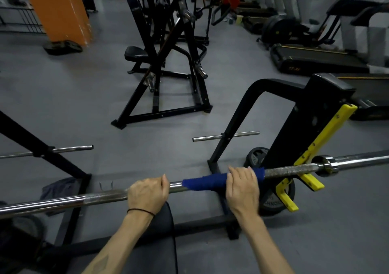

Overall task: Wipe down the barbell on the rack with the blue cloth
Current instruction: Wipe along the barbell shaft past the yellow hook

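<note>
1. My left hand (147, 193) grips the barbell (101, 198) overhand, fingers curled round the bare shaft; a thin black band sits on that wrist.
2. My right hand (244, 186) grips the blue cloth (204, 182), fingers curled over it. The cloth is wrapped round the bar, and most of it shows to the left of that hand, between my two hands.
3. The barbell runs across the lower frame, tilted up toward the right. It rests in a yellow hook (309, 181) on the right upright of the rack (311, 126); the sleeve collar sits just past the hook.
4. A black bench pad (160, 227) lies below the bar, between my forearms.
5. A weight plate (273, 202) leans at the base of the right upright, partly hidden behind the bar and hook.
6. Short chrome pegs stick out from the rack frames on both sides, at mid height.
7. Grey floor (84, 96) beyond. A black plate-loaded machine with a small seat (134, 52) stands in the middle distance.
8. Far left, an orange pillar (56, 8); far right, treadmills (315, 59) in a row.
</note>
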Available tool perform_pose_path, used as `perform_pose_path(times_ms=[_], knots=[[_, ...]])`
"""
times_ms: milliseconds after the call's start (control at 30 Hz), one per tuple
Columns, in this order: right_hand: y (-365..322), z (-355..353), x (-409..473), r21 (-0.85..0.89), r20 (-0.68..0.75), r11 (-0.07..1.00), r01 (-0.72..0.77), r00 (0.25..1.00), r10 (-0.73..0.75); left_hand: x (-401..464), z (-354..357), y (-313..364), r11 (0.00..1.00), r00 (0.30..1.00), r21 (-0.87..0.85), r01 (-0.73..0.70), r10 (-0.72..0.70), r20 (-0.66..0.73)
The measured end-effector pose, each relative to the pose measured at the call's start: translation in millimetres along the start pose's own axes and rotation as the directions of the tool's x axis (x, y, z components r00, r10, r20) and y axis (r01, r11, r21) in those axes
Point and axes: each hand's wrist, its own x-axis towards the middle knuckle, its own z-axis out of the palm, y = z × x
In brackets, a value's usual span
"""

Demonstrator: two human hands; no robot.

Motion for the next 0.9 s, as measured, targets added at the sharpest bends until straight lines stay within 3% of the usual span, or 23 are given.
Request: perform_pose_path(times_ms=[67,167,267,433,533,667,767,900], knots=[[-47.8,11.9,-4.4,0.048,-0.029,0.996,-0.073,0.997,0.074,0.9,-1.5,2.5,1.0,1.0,-0.006,0.01,-0.01,0.017],[-122.2,21.8,-31.2,0.205,0.023,0.97,0.131,0.99,-0.139,0.3,-4.8,2.3,1.0,0.999,0.007,-0.028,0.028,0.029],[-93.9,4.7,-24.7,0.192,0.069,0.934,0.302,0.945,-0.32,0.1,-7.0,-2.9,0.998,0.996,0.017,-0.067,0.066,0.065],[25.2,-20.5,6.1,-0.012,0.063,0.999,0.038,0.997,-0.038,2.6,-9.5,1.0,0.999,0.994,0.012,-0.042,0.041,0.103],[-26.5,-2.2,-2.9,0.011,0.009,0.986,-0.164,0.986,0.164,3.2,-10.4,4.6,1.0,0.99,0.011,-0.002,0.0,0.143],[-128.3,16.0,-38.4,0.279,0.07,0.953,0.117,0.987,-0.142,8.3,-11.6,3.6,0.999,0.975,0.027,-0.046,0.039,0.217],[-74.2,6.3,-24.7,0.205,0.073,0.933,0.296,0.946,-0.316,9.8,-9.6,-2.5,0.993,0.963,0.034,-0.11,0.099,0.25],[50.5,-21.9,7.1,-0.081,0.061,0.99,0.112,0.992,-0.107,20.2,-17.1,0.7,0.963,0.935,0.193,-0.189,0.116,0.336]])
